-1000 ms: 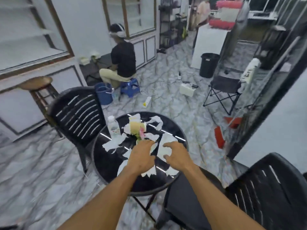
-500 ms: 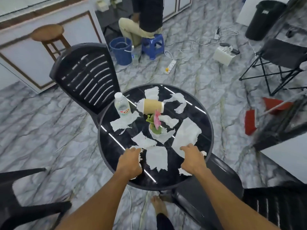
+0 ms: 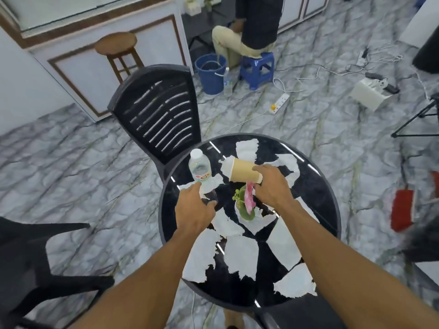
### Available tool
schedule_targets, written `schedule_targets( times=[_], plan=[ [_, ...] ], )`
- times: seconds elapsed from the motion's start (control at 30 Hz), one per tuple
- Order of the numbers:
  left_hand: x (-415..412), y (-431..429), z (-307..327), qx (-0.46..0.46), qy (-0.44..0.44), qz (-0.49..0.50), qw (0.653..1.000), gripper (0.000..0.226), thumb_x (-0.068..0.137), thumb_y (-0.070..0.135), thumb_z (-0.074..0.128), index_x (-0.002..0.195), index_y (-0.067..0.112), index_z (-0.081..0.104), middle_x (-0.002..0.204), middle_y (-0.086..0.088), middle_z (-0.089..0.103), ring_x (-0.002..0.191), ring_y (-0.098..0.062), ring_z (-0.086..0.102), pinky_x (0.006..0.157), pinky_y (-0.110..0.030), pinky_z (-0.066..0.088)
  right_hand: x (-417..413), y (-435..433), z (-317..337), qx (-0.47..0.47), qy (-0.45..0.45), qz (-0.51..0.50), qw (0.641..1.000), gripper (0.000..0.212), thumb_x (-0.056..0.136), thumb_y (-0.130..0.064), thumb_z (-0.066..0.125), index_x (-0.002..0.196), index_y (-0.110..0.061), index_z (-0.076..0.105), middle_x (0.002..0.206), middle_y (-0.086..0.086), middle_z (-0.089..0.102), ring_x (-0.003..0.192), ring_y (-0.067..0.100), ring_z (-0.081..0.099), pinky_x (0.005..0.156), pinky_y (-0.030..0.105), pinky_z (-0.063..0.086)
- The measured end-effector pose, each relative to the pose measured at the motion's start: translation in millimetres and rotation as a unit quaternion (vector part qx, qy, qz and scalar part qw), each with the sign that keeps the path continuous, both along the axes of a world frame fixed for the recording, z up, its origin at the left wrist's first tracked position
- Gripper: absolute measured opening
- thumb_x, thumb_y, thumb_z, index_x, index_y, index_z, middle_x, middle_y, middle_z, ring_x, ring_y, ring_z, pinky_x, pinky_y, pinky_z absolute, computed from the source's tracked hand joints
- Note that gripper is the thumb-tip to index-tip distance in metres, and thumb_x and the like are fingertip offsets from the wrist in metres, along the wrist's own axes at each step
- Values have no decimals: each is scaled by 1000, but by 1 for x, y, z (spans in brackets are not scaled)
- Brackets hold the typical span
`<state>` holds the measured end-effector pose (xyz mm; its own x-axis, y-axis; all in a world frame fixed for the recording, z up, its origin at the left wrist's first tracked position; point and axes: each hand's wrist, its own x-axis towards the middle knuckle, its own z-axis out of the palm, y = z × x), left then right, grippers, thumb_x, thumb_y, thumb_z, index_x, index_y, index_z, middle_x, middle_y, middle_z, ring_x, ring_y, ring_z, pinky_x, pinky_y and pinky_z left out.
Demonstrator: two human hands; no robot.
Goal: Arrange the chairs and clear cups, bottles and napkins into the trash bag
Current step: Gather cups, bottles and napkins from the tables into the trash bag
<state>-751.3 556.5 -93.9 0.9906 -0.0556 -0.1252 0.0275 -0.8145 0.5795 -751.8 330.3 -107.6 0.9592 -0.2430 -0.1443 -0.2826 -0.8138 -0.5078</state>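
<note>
A: Surface?
B: Round glossy black table (image 3: pixel 318 193), lower centre of frame, strewn with torn white paper napkins (image 3: pixel 240 255). Grey marble floor (image 3: pixel 95 174) around it; black slatted plastic chair (image 3: pixel 161 115) just beyond the table, upper left.
A: Hands?
B: Right hand (image 3: pixel 273 186): grip curled over the tipped brown paper cup (image 3: pixel 242 173), mid-table. Left hand (image 3: pixel 194 210) touches the base of the upright clear plastic water bottle (image 3: pixel 200 170); grip state: cannot tell.
</note>
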Motion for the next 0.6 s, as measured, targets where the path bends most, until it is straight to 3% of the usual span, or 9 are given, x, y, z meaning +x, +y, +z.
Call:
schedule_targets(
  times=[0.1, 0.2, 0.27, 0.4, 0.53, 0.6],
  plan=[
    [18, 2, -3, -40, -17, 42, 998, 58, 71, 34, 84, 119, 33, 52, 102, 11, 59, 100, -14, 54, 79, -31, 43, 25, -7, -4, 6, 13, 35, 999, 63, 74, -13, 78, 133, -21, 58, 131, 2, 56, 118, 25, 51, 91, 38, 47],
    [38, 3, -9, -76, 1, 76, 994, 92, 64, 43, 86, 142, 35, 36, 124, 6, 60, 117, -17, 53, 97, -39, 48, 44, -15, -15, -15, 31, 64, 997, 62, 67, -14, 79, 125, -24, 61, 117, -3, 60, 109, 23, 54, 78, 34, 45],
    [46, 2, -14, -108, 5, 91, 990, 100, 61, 46, 86, 145, 39, 32, 128, 8, 59, 119, -14, 53, 100, -39, 47, 54, -18, -23, -24, 43, 96, 994, 53, 64, -18, 73, 115, -24, 62, 103, -8, 59, 102, 23, 57, 73, 34, 47],
    [55, -5, -18, -151, -19, 99, 983, 73, 66, 34, 89, 126, 40, 47, 111, 17, 61, 106, -8, 56, 91, -28, 43, 66, -17, -29, -24, 64, 136, 988, 50, 59, -19, 74, 105, -24, 56, 95, -3, 62, 90, 22, 58, 69, 41, 53],
    [61, -10, -18, -158, -36, 104, 981, 57, 73, 25, 86, 120, 32, 55, 103, 17, 64, 93, 1, 59, 89, -27, 50, 65, -16, -32, -36, 73, 121, 989, 46, 65, -17, 71, 106, -23, 52, 93, -3, 63, 85, 24, 60, 68, 40, 52],
    [60, -11, -18, -150, -41, 95, 983, 57, 72, 28, 86, 119, 34, 54, 102, 18, 64, 96, -3, 60, 91, -32, 52, 60, -17, -33, -25, 75, 102, 992, 43, 68, -16, 70, 107, -22, 52, 95, -2, 62, 85, 25, 60, 68, 40, 52]
  ],
)
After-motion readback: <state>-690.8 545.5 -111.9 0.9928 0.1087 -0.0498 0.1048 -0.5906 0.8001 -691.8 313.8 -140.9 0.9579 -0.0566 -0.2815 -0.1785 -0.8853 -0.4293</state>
